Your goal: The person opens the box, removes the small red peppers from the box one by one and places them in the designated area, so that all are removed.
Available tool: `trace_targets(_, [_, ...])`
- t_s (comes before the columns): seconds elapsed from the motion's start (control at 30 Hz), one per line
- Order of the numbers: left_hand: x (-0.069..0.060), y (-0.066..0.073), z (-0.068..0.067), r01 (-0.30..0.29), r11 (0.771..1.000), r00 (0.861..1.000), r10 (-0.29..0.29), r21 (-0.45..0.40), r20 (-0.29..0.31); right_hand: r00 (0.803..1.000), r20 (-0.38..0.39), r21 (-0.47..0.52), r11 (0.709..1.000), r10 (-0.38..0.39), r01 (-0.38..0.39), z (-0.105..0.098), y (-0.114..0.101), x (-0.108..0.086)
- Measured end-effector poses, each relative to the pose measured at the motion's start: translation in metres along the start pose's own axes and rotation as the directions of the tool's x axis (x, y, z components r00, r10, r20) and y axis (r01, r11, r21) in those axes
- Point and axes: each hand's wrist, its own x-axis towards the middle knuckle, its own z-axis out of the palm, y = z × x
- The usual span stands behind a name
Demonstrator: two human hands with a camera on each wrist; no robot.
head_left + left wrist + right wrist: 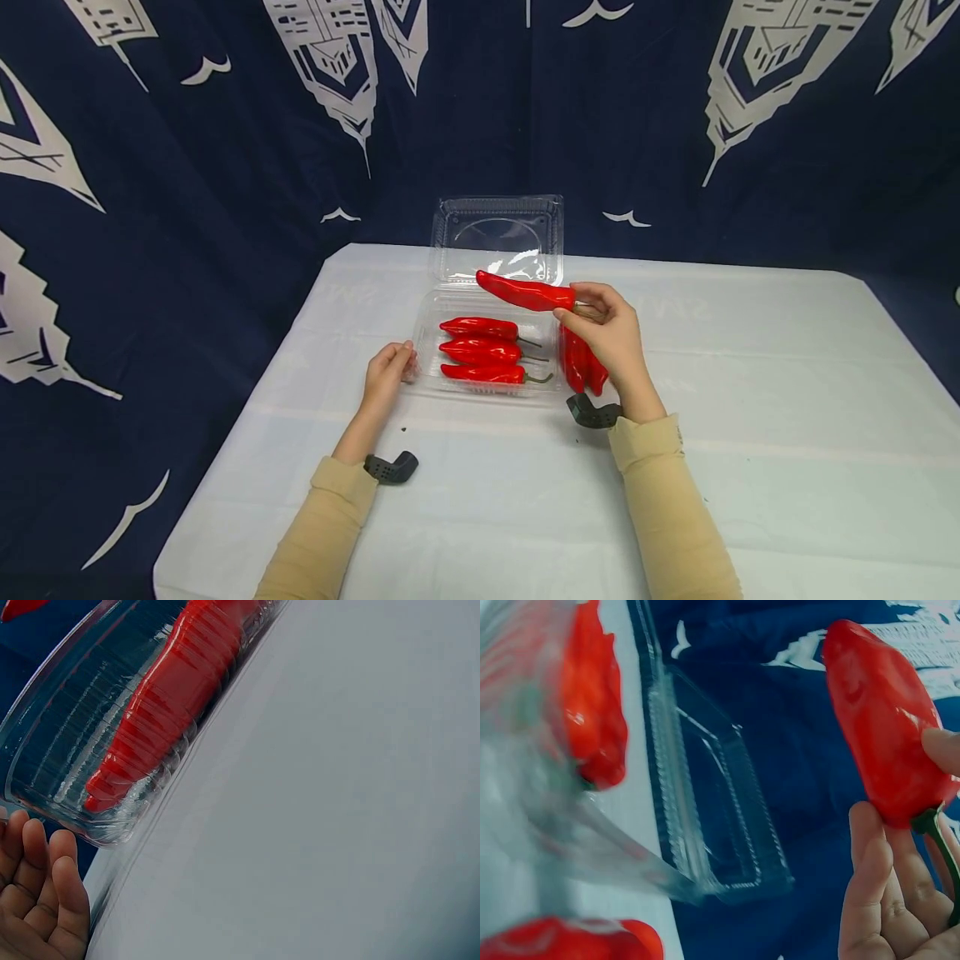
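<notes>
My right hand (611, 329) pinches a long red chili pepper (525, 292) near its green stem, above the back of a clear plastic container (427, 333). The pepper (885, 727) tilts upward in the right wrist view, with thumb and fingers at its stem end. My left hand (386, 371) holds the container's left edge; in the left wrist view its curled fingers (67, 892) meet the rim. Inside the container, red peppers (480, 352) lie in a row, stems to the right. More red peppers (576, 358) lie just right of it, partly hidden by my right hand.
The container's hinged lid (495, 233) stands raised at the back, near a dark blue patterned curtain (480, 125). A white cloth covers the table (750, 400). Black wrist devices (390, 468) sit on both of my wrists.
</notes>
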Motion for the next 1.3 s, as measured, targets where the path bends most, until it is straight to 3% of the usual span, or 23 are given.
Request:
trace_targets(0.33, [0.0, 0.001, 0.0, 0.0, 1.0, 1.0, 0.0, -0.005, 0.004, 0.994, -0.075, -0.004, 0.997, -0.08, 0.08, -0.028, -0.009, -0.002])
trace_targets(0.67, [0.0, 0.001, 0.001, -0.002, 1.0, 1.0, 0.002, -0.003, 0.006, 0.973, -0.219, 0.119, 0.987, -0.078, 0.106, -0.051, -0.009, -0.003])
trace_targets(0.87, [0.0, 0.001, 0.0, -0.001, 1.0, 1.0, 0.001, -0.004, 0.012, 0.947, -0.317, 0.266, 0.953, -0.054, 0.143, -0.06, -0.007, -0.002])
trace_targets(1.17, [0.0, 0.0, 0.0, 0.0, 1.0, 1.0, 0.0, -0.007, 0.016, 0.914, -0.405, 0.362, 0.919, 0.007, 0.153, -0.075, -0.005, -0.002])
trace_targets(1.3, [0.0, 0.001, 0.0, 0.001, 1.0, 1.0, -0.001, -0.003, 0.008, 0.9, -0.435, 0.415, 0.891, 0.019, 0.181, -0.081, -0.006, -0.004])
